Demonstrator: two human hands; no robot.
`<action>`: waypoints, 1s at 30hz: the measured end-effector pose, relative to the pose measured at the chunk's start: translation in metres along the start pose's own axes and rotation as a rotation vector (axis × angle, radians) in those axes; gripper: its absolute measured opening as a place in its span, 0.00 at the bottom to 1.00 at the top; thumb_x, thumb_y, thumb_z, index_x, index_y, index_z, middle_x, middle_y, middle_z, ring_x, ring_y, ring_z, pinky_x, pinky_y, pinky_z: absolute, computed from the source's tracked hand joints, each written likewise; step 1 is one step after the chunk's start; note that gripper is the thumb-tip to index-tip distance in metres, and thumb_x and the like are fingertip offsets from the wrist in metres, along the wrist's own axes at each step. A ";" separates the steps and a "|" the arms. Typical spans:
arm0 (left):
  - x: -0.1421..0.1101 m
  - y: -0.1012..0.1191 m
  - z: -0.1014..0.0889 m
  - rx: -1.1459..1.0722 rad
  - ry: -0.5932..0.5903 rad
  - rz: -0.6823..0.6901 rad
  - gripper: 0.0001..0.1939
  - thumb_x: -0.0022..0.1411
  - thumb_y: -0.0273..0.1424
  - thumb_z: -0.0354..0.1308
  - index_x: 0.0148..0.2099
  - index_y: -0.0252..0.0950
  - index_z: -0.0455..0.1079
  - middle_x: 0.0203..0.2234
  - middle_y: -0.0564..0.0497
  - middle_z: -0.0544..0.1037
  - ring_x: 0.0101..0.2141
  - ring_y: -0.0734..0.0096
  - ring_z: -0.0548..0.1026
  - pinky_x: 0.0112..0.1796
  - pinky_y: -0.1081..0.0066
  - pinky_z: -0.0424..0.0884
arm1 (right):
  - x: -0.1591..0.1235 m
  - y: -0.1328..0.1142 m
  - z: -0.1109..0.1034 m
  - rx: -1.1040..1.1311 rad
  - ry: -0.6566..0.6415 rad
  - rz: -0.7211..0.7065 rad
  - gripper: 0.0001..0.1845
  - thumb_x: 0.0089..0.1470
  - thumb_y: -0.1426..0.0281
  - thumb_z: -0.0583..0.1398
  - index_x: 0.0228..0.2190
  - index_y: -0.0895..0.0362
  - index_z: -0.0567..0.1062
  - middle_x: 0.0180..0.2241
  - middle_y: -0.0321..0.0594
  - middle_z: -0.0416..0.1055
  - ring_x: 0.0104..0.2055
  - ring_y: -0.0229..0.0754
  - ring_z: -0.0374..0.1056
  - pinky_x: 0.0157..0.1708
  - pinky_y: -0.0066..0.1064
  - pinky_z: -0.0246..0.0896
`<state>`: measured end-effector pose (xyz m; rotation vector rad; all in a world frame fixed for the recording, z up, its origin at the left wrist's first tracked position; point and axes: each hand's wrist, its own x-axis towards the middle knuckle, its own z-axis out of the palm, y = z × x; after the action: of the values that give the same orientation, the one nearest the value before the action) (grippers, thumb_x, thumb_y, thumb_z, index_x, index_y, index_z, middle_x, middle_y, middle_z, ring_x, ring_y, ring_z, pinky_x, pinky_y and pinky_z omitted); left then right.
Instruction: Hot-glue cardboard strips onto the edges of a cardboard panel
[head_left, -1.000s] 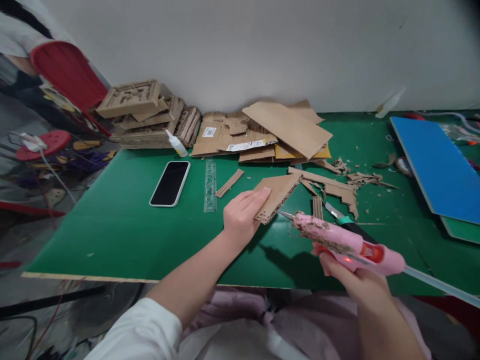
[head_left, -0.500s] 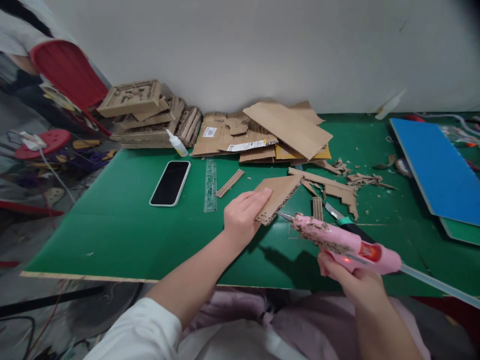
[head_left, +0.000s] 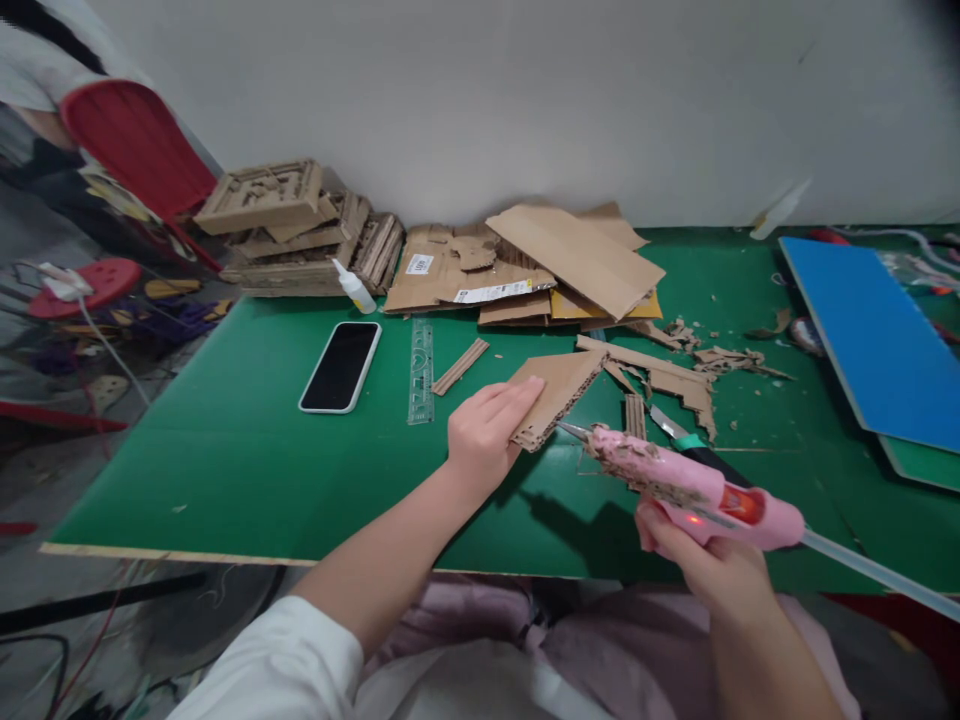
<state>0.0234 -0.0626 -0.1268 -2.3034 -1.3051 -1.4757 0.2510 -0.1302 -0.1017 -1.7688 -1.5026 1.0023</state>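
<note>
Cardboard panel (head_left: 566, 385) is held tilted just above the middle of the green tabletop (head_left: 247, 480), its cut corrugated edge turned toward the right. It's clamped in the left hand (head_left: 481, 430), with the fingers laid across the top face. A pink hot glue gun (head_left: 667, 475) is gripped in the right hand (head_left: 712, 560), which is wrapped around the handle. A small orange light is lit on its side, a clear glue stick (head_left: 877, 566) is fed in at the back, and the barrel is pretty badly crusted with brown gunk. The metal nozzle (head_left: 572, 431) is aimed at the panel's near corner, right up by the edge, though whether contact is actually made can't be told from this angle.

Partly covered by the gun, a utility knife (head_left: 690, 441) is laid with its blade out, next to a short corrugated strip (head_left: 634, 415) and some torn cardboard scraps (head_left: 681, 380). Over on the left, another corrugated strip (head_left: 460, 366), a clear ruler (head_left: 421, 385) and a dark-screened phone (head_left: 341, 368) are spread out. Toward the wall, cardboard pieces (head_left: 281, 245) are stacked, with a small white bottle (head_left: 355, 288) placed in front and flat cardboard sheets (head_left: 577, 260) piled alongside.
</note>
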 end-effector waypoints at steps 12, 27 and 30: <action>0.003 0.002 -0.003 0.012 0.004 0.018 0.18 0.60 0.27 0.53 0.53 0.34 0.66 0.40 0.44 0.78 0.39 0.66 0.75 0.41 0.66 0.72 | -0.002 -0.009 -0.002 -0.077 0.016 0.094 0.21 0.42 0.52 0.57 0.13 0.55 0.67 0.16 0.38 0.66 0.22 0.40 0.64 0.25 0.30 0.60; 0.004 0.004 -0.003 0.004 -0.004 0.010 0.18 0.59 0.27 0.54 0.53 0.34 0.67 0.41 0.44 0.77 0.39 0.65 0.75 0.41 0.66 0.73 | -0.001 -0.019 -0.002 0.027 0.081 0.044 0.18 0.43 0.55 0.58 0.14 0.54 0.65 0.15 0.35 0.63 0.20 0.36 0.61 0.21 0.27 0.58; 0.004 0.003 -0.004 -0.002 0.003 0.020 0.18 0.59 0.28 0.55 0.53 0.34 0.67 0.41 0.44 0.77 0.39 0.65 0.75 0.41 0.66 0.72 | 0.000 -0.018 -0.002 0.024 0.073 0.052 0.19 0.43 0.55 0.57 0.14 0.55 0.65 0.15 0.35 0.63 0.20 0.36 0.61 0.21 0.27 0.58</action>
<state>0.0240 -0.0642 -0.1209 -2.3082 -1.2763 -1.4737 0.2434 -0.1273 -0.0859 -1.8163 -1.4010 0.9667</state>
